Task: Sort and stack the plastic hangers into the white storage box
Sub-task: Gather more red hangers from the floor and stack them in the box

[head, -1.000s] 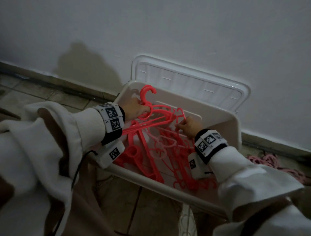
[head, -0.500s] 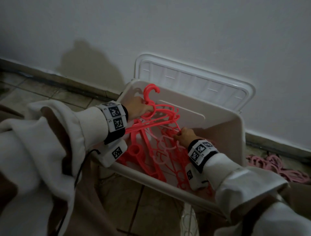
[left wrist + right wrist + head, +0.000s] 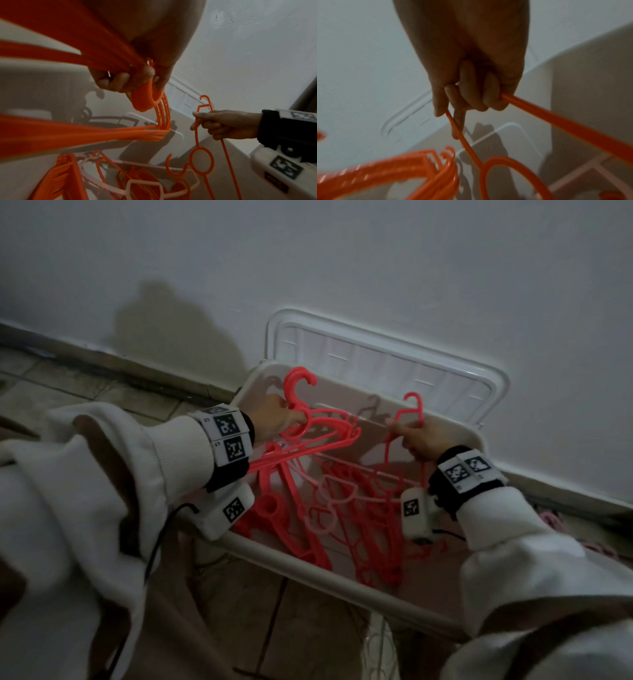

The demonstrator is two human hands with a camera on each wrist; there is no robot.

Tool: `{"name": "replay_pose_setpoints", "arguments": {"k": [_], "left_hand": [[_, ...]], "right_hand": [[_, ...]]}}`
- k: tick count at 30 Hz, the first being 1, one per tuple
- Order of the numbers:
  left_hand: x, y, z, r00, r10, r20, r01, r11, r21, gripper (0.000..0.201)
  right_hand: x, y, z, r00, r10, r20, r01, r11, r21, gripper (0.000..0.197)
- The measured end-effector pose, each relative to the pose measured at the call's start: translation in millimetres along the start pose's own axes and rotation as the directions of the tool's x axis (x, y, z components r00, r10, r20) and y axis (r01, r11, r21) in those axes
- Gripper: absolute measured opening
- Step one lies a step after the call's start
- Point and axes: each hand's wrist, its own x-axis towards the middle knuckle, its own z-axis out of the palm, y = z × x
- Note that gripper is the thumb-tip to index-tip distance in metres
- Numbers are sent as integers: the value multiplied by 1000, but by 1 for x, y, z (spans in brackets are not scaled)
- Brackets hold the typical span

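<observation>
Nearest the viewer, two arms in loose white fleece sleeves point(image 3: 102, 481) reach forward, each wrist wrapped in a black band carrying white blocks printed with square black-and-white markers point(image 3: 227, 436). Below them a white rectangular plastic storage box point(image 3: 308, 568) sits on a dim tiled floor point(image 3: 239, 611), holding a loose tangle of coral-red and pale pink plastic hangers point(image 3: 329, 508). The left hand point(image 3: 279, 419) is clenched around the necks of a thick bundle of coral-red plastic hangers point(image 3: 322, 436), their hooks stacked together and rising above the fingers point(image 3: 118, 81) near the box's far left corner; the bundle's arms slope down into the box. The right hand point(image 3: 423, 438), over the far right part of the box, grips a single thin coral-red plastic hanger point(image 3: 409, 412) just under its small hook, fingers curled round both of its slim bars; this hanger hangs down with a round ring point(image 3: 202, 160) in its frame. Behind the box, its white ribbed plastic lid point(image 3: 376, 371) leans upright against a plain white wall point(image 3: 342, 268). Far right on the floor lies a pink heap point(image 3: 555, 518), too dim to make out.
</observation>
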Motion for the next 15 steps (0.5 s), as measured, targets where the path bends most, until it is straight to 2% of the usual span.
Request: {"name": "replay_pose_setpoints", "arguments": {"k": [2, 3, 7, 9, 12, 15], "left_hand": [[1, 1, 1, 1000, 0, -8, 0, 999, -54, 6], [1, 2, 0, 1000, -10, -9, 9, 997, -78, 4], [6, -1, 0, 997, -70, 26, 73, 990, -117, 11], [8, -1, 0, 993, -96, 67, 106, 981, -160, 16], [6, 3, 2, 989, -63, 133, 93, 969, -228, 4], [-2, 10, 5, 958, 12, 286, 108, 910, -400, 8]], "right_hand": [[0, 3, -15, 998, 33, -54, -22, 979, 205, 32], [-1, 5, -22, 997, 41, -63, -18, 946, 325, 32], [-6, 6, -36, 999, 5, -48, 30, 722, 691, 33], [-9, 3, -38, 999, -35, -15, 34, 624, 781, 34], [-12, 0, -32, 995, -91, 51, 7, 544, 839, 36], [-17, -6, -16, 982, -149, 116, -38, 447, 894, 39]]}}
